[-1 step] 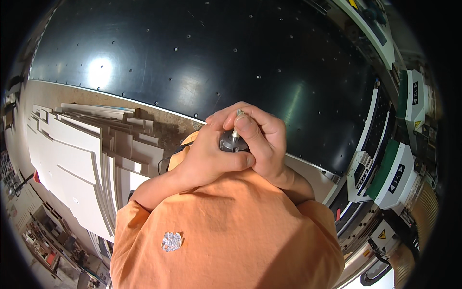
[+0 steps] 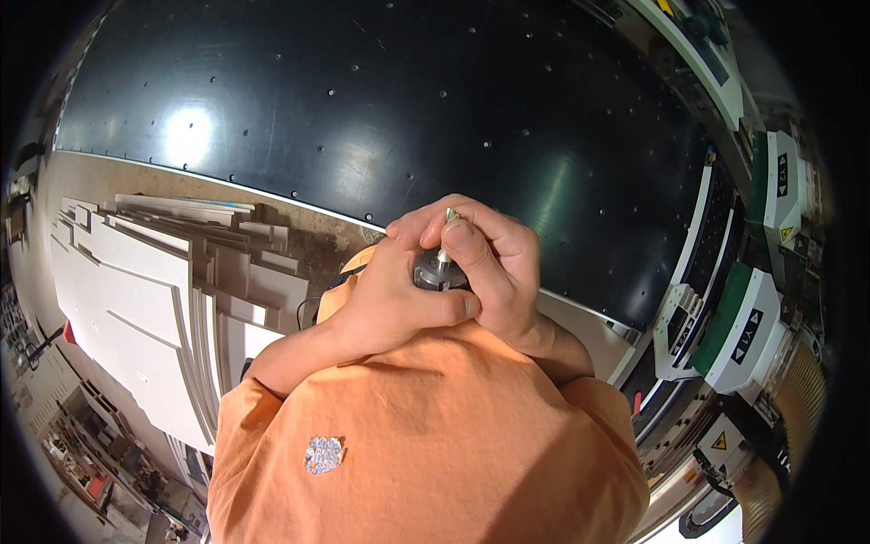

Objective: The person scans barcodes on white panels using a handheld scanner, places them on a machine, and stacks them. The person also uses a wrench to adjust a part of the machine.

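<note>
Both hands are closed and meet just above the middle of the frame, in front of the wearer's orange shirt [image 2: 408, 426]. A dark round holder [image 2: 430, 276] sits between them, with a metal bit [image 2: 450, 217] projecting from it toward the top of the frame. The left hand [image 2: 376, 292] grasps the holder from the left side of the picture, its thumb lying across the holder's lower edge and pointing right. The right hand [image 2: 509, 272] comes in from the right; its thumb is pressed to the bit just below the tip, and its fingers curl over the upper side. The underside of the holder is covered by the palms, so how far the left fingers wrap it cannot be determined. Beyond the hands, a black bed [image 2: 381, 100] dotted with small holes fills the upper part of the frame, bearing a bright reflection at upper left. A stack of white boards [image 2: 136, 299] occupies the left of the frame. At the right stand a white-and-green machine housing [image 2: 739, 331] and, near the frame's rim, a ribbed tan hose [image 2: 802, 390]. A silvery patch [image 2: 324, 455] marks the shirt at lower left of centre.
</note>
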The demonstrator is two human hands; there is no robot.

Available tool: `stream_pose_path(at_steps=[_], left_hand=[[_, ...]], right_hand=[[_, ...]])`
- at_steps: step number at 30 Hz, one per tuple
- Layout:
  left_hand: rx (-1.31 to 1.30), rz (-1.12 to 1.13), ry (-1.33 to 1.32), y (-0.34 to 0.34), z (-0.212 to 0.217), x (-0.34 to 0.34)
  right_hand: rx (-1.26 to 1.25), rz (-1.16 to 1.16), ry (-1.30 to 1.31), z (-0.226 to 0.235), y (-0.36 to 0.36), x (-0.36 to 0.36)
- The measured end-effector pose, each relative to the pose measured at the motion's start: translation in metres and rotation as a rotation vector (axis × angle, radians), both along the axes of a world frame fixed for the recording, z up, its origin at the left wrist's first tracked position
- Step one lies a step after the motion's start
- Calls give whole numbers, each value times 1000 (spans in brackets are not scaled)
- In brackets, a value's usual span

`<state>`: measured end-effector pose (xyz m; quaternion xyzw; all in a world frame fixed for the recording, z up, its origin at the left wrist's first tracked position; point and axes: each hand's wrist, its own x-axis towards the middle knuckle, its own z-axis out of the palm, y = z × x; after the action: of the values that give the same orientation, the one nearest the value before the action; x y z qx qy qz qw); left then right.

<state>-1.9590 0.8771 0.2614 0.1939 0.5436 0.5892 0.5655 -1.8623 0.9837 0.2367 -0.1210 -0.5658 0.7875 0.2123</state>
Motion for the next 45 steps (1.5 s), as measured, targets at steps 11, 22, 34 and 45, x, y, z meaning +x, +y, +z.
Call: stream_pose_path(at_steps=[11, 22, 34, 45], left_hand=[[114, -68, 168, -13, -10, 5], [76, -16, 45, -17, -9, 10], [37, 37, 71, -17, -5, 14], [11, 32, 49, -18, -4, 14]], right_hand=[[50, 69, 82, 1, -2, 4], [16, 106, 74, 0, -2, 5], [13, 145, 110, 0, -1, 5], [4, 169, 116, -1, 1, 6]])
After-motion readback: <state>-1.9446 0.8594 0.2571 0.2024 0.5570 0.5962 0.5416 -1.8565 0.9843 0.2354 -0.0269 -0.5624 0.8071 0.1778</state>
